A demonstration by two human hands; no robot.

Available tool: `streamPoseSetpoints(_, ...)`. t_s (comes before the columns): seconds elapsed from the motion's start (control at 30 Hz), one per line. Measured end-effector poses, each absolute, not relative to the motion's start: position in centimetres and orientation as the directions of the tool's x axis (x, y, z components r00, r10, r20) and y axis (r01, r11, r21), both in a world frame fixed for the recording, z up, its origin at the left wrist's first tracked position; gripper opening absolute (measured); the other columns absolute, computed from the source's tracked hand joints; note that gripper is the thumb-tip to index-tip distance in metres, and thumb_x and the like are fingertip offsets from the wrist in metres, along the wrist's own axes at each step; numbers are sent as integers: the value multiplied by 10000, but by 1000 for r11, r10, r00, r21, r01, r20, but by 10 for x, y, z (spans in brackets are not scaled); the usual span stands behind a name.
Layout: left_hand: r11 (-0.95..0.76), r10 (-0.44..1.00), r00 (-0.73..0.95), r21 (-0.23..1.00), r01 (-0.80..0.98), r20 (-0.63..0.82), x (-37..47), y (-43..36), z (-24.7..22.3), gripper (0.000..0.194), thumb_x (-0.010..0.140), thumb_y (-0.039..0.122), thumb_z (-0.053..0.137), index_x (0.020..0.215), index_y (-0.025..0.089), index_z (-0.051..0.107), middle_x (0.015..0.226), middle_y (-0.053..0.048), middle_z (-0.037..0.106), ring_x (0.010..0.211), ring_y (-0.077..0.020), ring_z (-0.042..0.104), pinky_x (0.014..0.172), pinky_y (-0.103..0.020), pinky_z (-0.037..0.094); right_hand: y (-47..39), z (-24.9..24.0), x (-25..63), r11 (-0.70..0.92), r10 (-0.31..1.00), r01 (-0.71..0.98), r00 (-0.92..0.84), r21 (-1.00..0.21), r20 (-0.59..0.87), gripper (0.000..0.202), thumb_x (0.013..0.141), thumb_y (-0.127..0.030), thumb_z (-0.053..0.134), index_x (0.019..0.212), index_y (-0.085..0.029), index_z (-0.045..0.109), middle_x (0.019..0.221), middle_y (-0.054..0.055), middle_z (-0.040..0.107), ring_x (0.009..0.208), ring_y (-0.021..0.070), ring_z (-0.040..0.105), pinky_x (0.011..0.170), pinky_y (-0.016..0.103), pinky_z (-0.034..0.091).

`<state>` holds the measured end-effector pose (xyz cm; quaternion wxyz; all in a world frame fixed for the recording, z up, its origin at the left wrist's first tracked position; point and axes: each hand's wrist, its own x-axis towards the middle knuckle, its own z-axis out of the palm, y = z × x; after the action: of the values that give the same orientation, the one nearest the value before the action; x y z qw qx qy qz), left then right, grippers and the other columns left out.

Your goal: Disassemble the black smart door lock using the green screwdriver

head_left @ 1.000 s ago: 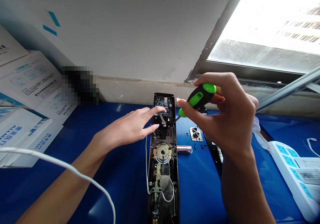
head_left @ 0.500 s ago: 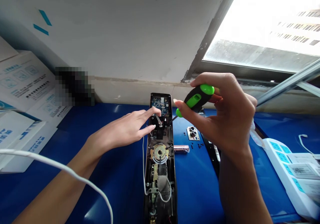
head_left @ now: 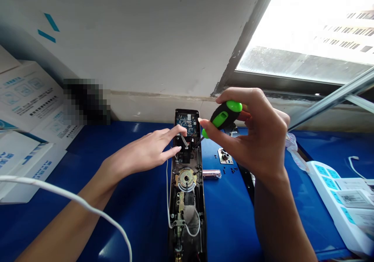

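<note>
A long black door lock housing (head_left: 201, 199) lies with its inner side up, showing a circuit board (head_left: 184, 120), a round brass-coloured mechanism (head_left: 186, 179) and wires. My left hand (head_left: 154, 147) reaches over its upper left edge; thumb and index finger are apart, their tips at a black module (head_left: 184, 156) beside a short grey cable (head_left: 184, 141). The other fingers are mostly hidden. My right hand (head_left: 257, 133) grips a green and black screwdriver (head_left: 224, 115), tilted, its handle between thumb and fingers. The shaft points down left to the module's right side, its tip hard to make out.
Right of the housing are a small metal plate (head_left: 224, 156), several dark screws (head_left: 233, 170) and a shiny cylinder (head_left: 212, 174). White boxes (head_left: 26, 164) stand at left, a power strip (head_left: 330, 199) at right. A white cable (head_left: 87, 205) crosses the left foreground.
My right hand and the screwdriver have shifted slightly left, the handle coming nearer the housing. My left hand stays almost where it was.
</note>
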<state>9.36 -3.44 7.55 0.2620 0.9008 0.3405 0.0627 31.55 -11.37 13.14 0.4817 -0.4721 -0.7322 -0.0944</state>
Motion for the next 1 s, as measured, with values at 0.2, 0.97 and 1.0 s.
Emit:
streamPoseSetpoints(0.2, -621, 667, 744, 526, 581, -33, 94, -36, 76, 388, 1025, 442, 480, 1401, 368, 418, 1334, -56, 642, 1227, -294, 618, 995, -444, 491, -117, 135, 322, 581, 657, 728, -155, -364, 738, 342, 870, -242, 752, 1187, -302, 639, 1095, 4, 716, 870, 175, 709, 748, 350, 654)
streamPoseSetpoints(0.97, -548, 714, 700, 643, 536, 24, 101, -36, 75, 307, 943, 282, 564, 1238, 316, 488, 949, 14, 628, 842, -198, 623, 742, -318, 451, -128, 142, 322, 544, 662, 795, -210, -269, 719, 142, 901, -202, 700, 1016, -264, 645, 834, -44, 695, 644, 96, 602, 572, 261, 512)
streamPoseSetpoints(1.0, -547, 712, 701, 646, 532, 25, 101, -36, 75, 303, 944, 286, 566, 1236, 313, 490, 956, 13, 630, 852, -198, 622, 750, -318, 451, -129, 142, 322, 546, 672, 788, -210, -284, 710, 167, 895, -192, 702, 1032, -268, 644, 844, -41, 697, 653, 101, 611, 578, 264, 516)
